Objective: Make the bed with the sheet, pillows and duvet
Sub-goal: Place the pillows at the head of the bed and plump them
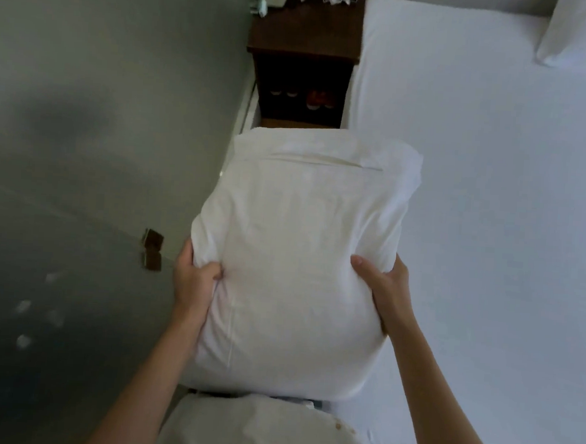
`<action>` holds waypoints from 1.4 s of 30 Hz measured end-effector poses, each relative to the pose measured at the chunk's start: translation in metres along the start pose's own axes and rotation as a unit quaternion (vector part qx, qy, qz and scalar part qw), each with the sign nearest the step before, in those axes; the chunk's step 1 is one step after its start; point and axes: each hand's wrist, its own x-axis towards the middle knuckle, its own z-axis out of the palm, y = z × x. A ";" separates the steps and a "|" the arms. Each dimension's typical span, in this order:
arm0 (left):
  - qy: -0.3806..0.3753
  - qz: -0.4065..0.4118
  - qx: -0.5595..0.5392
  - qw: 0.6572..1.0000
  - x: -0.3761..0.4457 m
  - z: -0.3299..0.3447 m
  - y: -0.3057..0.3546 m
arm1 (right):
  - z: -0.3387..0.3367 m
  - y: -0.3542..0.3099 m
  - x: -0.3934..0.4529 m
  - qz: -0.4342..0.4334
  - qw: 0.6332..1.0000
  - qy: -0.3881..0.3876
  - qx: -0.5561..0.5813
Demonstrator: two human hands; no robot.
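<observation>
Both hands, left (195,277) and right (382,285), grip an unmarked pillow (299,256).

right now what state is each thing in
held pillow: off the bed, gripped at both sides
left hand: pinching the pillow's fabric
right hand: curled round the pillow's edge
second pillow: lying on the bed
sheet: spread flat
nightstand: open-fronted, shoes inside

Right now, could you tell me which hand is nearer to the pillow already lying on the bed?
Right. The right hand grips the held pillow on the bed side; the left hand grips its wall side, farther from the pillow on the bed.
</observation>
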 end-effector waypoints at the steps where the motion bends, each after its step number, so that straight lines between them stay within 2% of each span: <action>1: -0.012 0.001 0.005 1.000 0.024 0.006 0.003 | 0.009 -0.003 0.015 0.002 1.000 0.015 0.002; 10: -0.109 0.022 0.003 0.994 0.221 0.033 0.066 | 0.098 -0.068 0.130 0.001 0.991 0.132 0.008; 20: -0.184 0.042 0.029 0.982 0.377 0.111 0.133 | 0.128 -0.122 0.259 0.000 0.977 0.211 0.017; 28: -0.205 0.086 0.020 0.975 0.523 0.239 0.217 | 0.114 -0.177 0.459 -0.020 0.975 0.217 0.050; 31: -0.196 0.096 0.023 0.976 0.577 0.296 0.260 | 0.104 -0.215 0.536 -0.026 0.973 0.219 0.063; 35: -0.224 0.112 0.031 0.968 0.633 0.365 0.312 | 0.082 -0.265 0.604 -0.030 0.966 0.247 0.070; 42: -0.377 0.119 0.054 0.917 0.694 0.511 0.369 | 0.024 -0.298 0.687 -0.007 0.930 0.357 0.093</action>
